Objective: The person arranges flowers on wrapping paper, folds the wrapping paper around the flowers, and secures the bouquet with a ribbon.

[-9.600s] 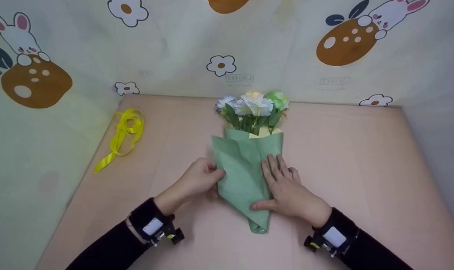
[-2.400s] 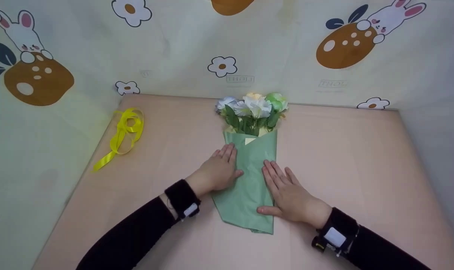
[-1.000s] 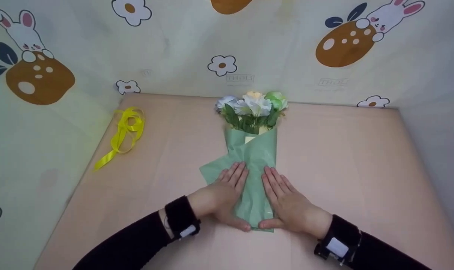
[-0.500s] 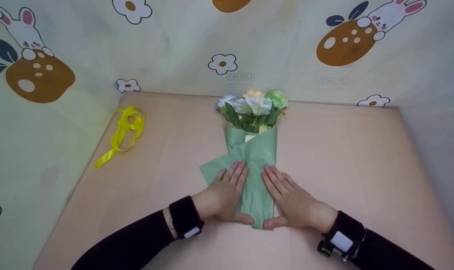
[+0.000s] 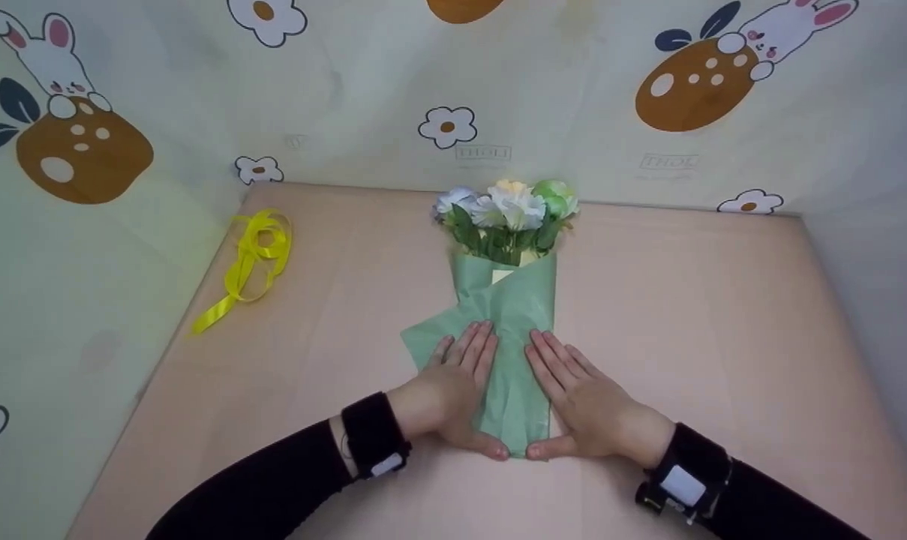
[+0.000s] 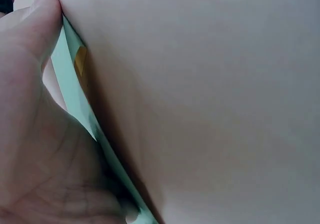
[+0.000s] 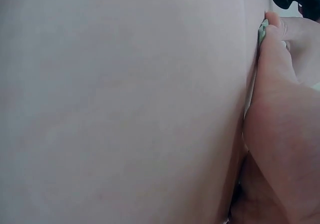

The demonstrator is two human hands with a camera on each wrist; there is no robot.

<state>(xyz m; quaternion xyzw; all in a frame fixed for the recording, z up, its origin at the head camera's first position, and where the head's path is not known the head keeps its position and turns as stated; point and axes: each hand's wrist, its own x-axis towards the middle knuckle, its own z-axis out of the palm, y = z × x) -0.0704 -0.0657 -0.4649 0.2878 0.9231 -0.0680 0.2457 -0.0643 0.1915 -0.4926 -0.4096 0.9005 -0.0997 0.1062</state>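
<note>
A bouquet of artificial flowers (image 5: 509, 206) in pale blue, white and green lies mid-table, its stems wrapped in green paper (image 5: 517, 315). My left hand (image 5: 453, 390) presses its straight fingers on the wrap's left half, the thumb near the bottom edge. From under that hand a pointed paper flap sticks out to the left. My right hand (image 5: 588, 401) rests flat along the right edge, its thumb close to the left one. In the left wrist view the paper's edge (image 6: 75, 92) shows beneath the palm. The right wrist view shows a bit of paper (image 7: 262, 30) by the thumb.
A loosely looped yellow ribbon (image 5: 258, 255) lies at the table's left side. The pinkish tabletop (image 5: 686, 315) reaches back to a pale cloth (image 5: 363, 90) printed with rabbits and flowers, which also hangs at the left.
Earlier my left hand held the paper's left edge, then smoothed it higher up. It has since moved down, and the lower left flap now points outward. Over the last second both hands stay nearly still.
</note>
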